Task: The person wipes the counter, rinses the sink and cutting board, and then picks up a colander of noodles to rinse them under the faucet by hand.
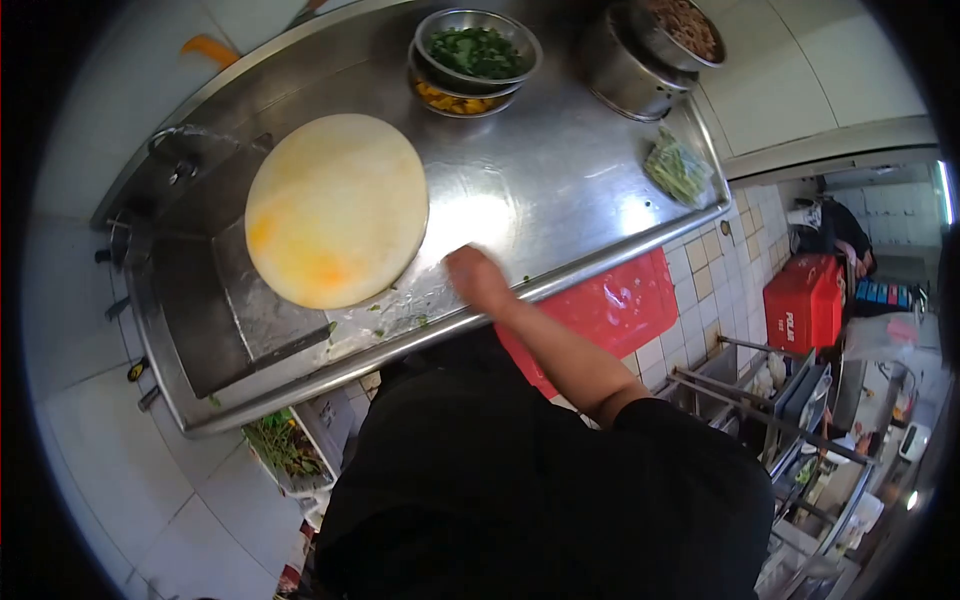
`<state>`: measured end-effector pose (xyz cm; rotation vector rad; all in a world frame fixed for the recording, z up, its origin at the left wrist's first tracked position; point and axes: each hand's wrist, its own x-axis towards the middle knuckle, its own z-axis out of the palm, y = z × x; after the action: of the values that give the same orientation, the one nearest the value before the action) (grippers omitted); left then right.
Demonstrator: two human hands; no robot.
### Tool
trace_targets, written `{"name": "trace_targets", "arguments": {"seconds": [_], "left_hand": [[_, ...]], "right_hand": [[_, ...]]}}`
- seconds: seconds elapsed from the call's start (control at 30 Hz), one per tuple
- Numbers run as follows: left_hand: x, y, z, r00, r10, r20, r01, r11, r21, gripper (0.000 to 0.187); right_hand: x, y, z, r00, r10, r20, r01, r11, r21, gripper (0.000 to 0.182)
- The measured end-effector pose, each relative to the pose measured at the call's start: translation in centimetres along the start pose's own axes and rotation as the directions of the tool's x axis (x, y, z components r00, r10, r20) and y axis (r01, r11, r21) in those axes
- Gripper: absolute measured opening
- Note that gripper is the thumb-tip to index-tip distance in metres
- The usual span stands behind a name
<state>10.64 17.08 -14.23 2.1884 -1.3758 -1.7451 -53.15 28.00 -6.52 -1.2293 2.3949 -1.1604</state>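
Note:
My right hand (477, 279) is over the front part of the steel counter (560, 180), just right of a round cutting board (335, 210). Its fingers look curled in and are slightly blurred; what they hold, if anything, is hidden. The board is pale, with yellow and orange stains, and lies partly over the sink (185, 320). Wet green scraps (375, 310) are scattered along the counter between the board and the front rim. My left hand is out of view.
Behind the board, a metal bowl of chopped greens (475, 52) sits on a bowl of yellow pieces (455, 101). At right are a steel pot (630, 80), a bowl of shredded food (685, 30) and bagged greens (680, 170). A red board or lid (610, 310) lies below the rim.

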Motion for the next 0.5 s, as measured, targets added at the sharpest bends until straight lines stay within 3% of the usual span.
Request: {"name": "trace_targets", "arguments": {"seconds": [0.03, 0.07, 0.13, 0.17, 0.23, 0.3, 0.4, 0.43, 0.47, 0.5], "left_hand": [[0.0, 0.4, -0.5, 1.0, -0.006, 0.009, 0.006, 1.0, 0.015, 0.022], [-0.1, 0.9, -1.1, 1.0, -0.01, 0.017, 0.01, 0.999, 0.032, 0.021], [-0.4, 1.7, -2.2, 0.999, -0.02, 0.028, 0.018, 0.998, 0.057, 0.021], [-0.6, 2.1, -2.7, 0.999, -0.021, 0.031, 0.019, 0.998, 0.066, 0.021], [-0.7, 2.7, -3.3, 0.999, -0.024, 0.036, 0.021, 0.996, 0.086, 0.021], [-1.1, 3.0, -3.6, 0.999, -0.03, 0.041, 0.026, 0.995, 0.092, 0.021], [-1.4, 3.7, -4.1, 0.998, -0.033, 0.055, 0.026, 0.993, 0.115, 0.02], [-1.2, 3.9, -4.0, 0.998, -0.034, 0.06, 0.027, 0.992, 0.12, 0.02], [-1.1, 4.3, -3.6, 0.997, -0.032, 0.065, 0.024, 0.993, 0.119, 0.02], [-1.1, 4.4, -3.4, 0.997, -0.033, 0.067, 0.025, 0.993, 0.117, 0.02]], "right_hand": [[0.7, 1.8, -3.6, 0.961, 0.26, -0.099, -0.259, 0.966, 0.021, 0.018], [1.1, 4.3, -7.9, 0.916, 0.354, -0.187, -0.364, 0.931, -0.021, 0.02], [0.8, 11.7, -15.5, 0.827, 0.317, -0.465, -0.434, 0.885, -0.168, 0.028], [0.5, 15.6, -19.1, 0.79, 0.31, -0.528, -0.491, 0.837, -0.243, 0.038], [-0.4, 20.9, -25.1, 0.689, 0.514, -0.512, -0.709, 0.624, -0.328, 0.048], [-0.8, 22.0, -27.2, 0.688, 0.562, -0.459, -0.726, 0.546, -0.419, 0.055], [-1.6, 20.8, -26.7, 0.606, 0.764, -0.223, -0.728, 0.419, -0.543, 0.045], [-1.7, 19.0, -24.8, 0.629, 0.731, -0.263, -0.718, 0.418, -0.557, 0.036], [-2.8, 19.1, -22.1, 0.752, 0.595, -0.284, -0.618, 0.487, -0.617, 0.033], [-1.9, 14.0, -20.4, 0.76, 0.619, -0.197, -0.592, 0.535, -0.603, 0.037]]}}
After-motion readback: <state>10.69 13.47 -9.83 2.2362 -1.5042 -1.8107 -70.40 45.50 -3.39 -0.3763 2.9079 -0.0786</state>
